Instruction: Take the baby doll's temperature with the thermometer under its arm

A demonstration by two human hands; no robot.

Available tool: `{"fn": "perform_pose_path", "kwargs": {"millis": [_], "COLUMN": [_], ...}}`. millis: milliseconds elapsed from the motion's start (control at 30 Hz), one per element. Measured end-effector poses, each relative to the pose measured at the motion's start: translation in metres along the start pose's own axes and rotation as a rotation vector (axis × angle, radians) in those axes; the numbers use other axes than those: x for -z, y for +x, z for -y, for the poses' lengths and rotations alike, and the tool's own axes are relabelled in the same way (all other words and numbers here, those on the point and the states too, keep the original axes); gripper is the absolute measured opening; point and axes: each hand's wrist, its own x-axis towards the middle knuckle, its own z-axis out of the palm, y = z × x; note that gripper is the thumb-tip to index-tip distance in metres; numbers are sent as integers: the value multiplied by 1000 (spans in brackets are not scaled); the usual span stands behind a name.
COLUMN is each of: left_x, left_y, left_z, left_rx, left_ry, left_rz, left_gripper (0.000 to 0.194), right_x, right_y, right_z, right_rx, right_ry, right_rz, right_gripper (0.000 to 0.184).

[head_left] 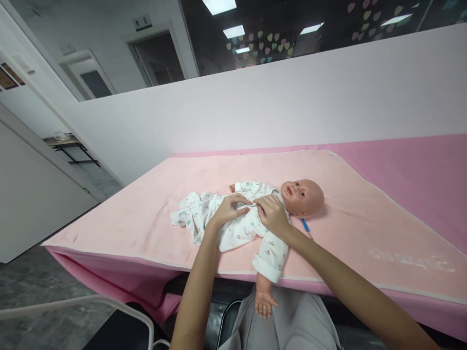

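Note:
A baby doll (308,198) lies on its back, its bald head to the right and one arm hanging over the table's near edge. It wears a white baby outfit (239,235) with a small green print, its legs part loose and crumpled at the left. At the chest front, my left hand (232,208) pinches the fabric between thumb and fingers. Close beside it, my right hand (272,213) rests on the upper chest, fingertips closed on the same front edge. Whatever fastening lies between my fingertips is too small to make out.
Under the doll spreads a peach mat (361,209) over a pink cloth (412,170). A blue strip (305,225) lies by the doll's neck. Behind the table rises a white wall (292,107) with a dark window (310,29) above. A pale curved tube (91,299) is at lower left.

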Motion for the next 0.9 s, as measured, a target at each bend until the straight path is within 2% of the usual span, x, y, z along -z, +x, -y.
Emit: {"fn": "perform_pose_path", "kwargs": {"millis": [267,467,567,633,767,900], "left_x": [0,-4,-2,5,25,26], "left_y": [-1,1,-3,-11,-37,-58], "left_z": [0,-2,-3,-3,3,9], "left_rx": [42,10,24,59,120,100], "left_ry": [18,83,99,104,117,138], "left_rz": [-54,-103,-127,-147,-148,-176], "left_gripper": [25,22,25,29,24,21], "right_x": [1,2,3,4,3,3], "right_y": [-1,-1,-1,0,0,0], "right_z": [0,1,2,3,3,3], "right_rx": [11,182,171,140,83,41], "right_ry": [13,22,18,16,2,3], "right_rz": [-14,-91,-117,-142,-162,-147], "right_gripper": [22,30,30,28,27,27]}}
